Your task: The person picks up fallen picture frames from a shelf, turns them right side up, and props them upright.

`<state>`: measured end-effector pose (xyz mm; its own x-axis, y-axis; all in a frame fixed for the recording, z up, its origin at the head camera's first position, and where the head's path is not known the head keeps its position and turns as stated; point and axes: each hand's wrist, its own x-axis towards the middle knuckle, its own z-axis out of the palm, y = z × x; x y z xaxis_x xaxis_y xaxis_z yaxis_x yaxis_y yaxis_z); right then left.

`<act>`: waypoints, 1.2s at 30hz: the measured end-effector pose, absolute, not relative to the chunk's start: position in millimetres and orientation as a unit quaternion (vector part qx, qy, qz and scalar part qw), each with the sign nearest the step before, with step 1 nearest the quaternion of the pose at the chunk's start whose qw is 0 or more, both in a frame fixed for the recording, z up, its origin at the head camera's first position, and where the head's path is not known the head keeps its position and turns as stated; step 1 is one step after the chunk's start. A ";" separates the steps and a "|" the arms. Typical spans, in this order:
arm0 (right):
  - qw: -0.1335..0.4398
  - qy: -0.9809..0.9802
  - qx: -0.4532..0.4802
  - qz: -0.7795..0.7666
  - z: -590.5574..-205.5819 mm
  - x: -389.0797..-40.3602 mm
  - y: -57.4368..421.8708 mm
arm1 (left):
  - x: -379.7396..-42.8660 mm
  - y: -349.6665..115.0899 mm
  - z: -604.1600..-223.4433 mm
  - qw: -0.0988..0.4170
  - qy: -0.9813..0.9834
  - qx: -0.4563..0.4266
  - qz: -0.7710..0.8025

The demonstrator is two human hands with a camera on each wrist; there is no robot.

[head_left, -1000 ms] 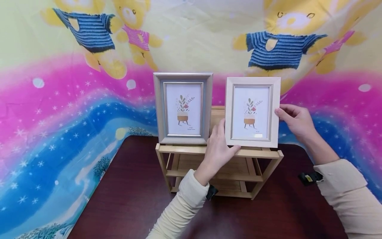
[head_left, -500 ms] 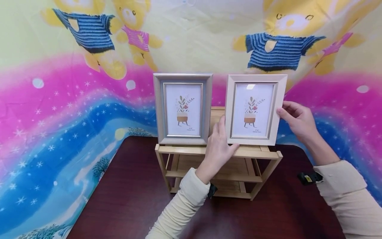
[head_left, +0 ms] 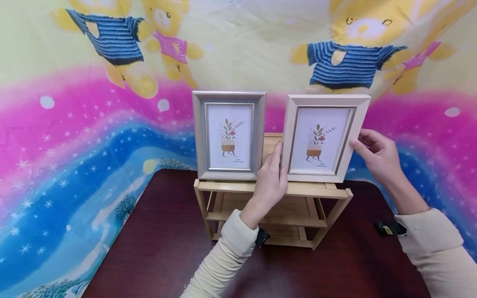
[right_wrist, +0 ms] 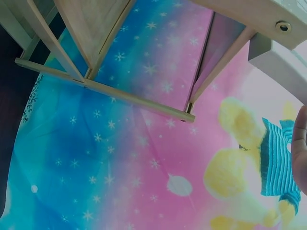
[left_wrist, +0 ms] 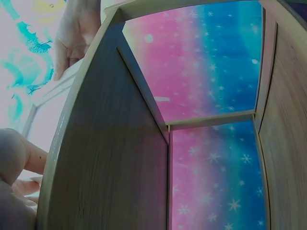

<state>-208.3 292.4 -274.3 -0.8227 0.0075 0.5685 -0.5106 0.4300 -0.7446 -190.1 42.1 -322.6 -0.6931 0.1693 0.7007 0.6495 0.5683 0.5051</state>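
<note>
A cream-white picture frame [head_left: 360, 120] with a potted-plant print stands on the top shelf of a small wooden rack [head_left: 227, 186], turned slightly and leaning. My right hand [head_left: 380, 155] pinches its right edge, thumb on the front and fingers behind. Along its left edge lies my left hand [head_left: 270, 180], fingers pointing up and thumb close by the lower left corner. To the left a silver-grey picture frame [head_left: 199, 136] with the same print stands upright on the shelf. In the left wrist view, the left hand [left_wrist: 17, 167] shows partly beside the shelf board.
The rack has lower shelves [head_left: 298, 207] beneath the frames and stands on a dark red-brown table [head_left: 160, 248]. Behind hangs a cloth backdrop [head_left: 112, 103] with printed bears and snowflakes. A black wrist strap [head_left: 389, 228] shows at the right cuff.
The white frame has shifted right and turned, its upper part leaning right. The right hand has moved right with it, and the left thumb has drawn in from the bottom edge towards the left edge.
</note>
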 end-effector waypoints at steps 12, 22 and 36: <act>0.269 -0.815 0.169 0.484 -274.0 -209.9 295.1 | -190.2 40.9 -329.7 0.338 -0.787 -0.308 -0.414; 0.298 -0.768 0.162 0.543 -267.9 -215.5 286.0 | -188.6 41.2 -336.2 0.371 -0.771 -0.316 -0.409; 0.358 -0.826 0.021 0.436 -213.5 -193.6 249.3 | -187.4 40.3 -338.2 0.414 -0.760 -0.331 -0.376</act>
<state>-193.6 249.3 -213.5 -0.7432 0.2769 0.6091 -0.3465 0.6195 -0.7044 -187.4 40.3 -338.2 -0.4376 0.1915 0.8785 0.8143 0.4988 0.2969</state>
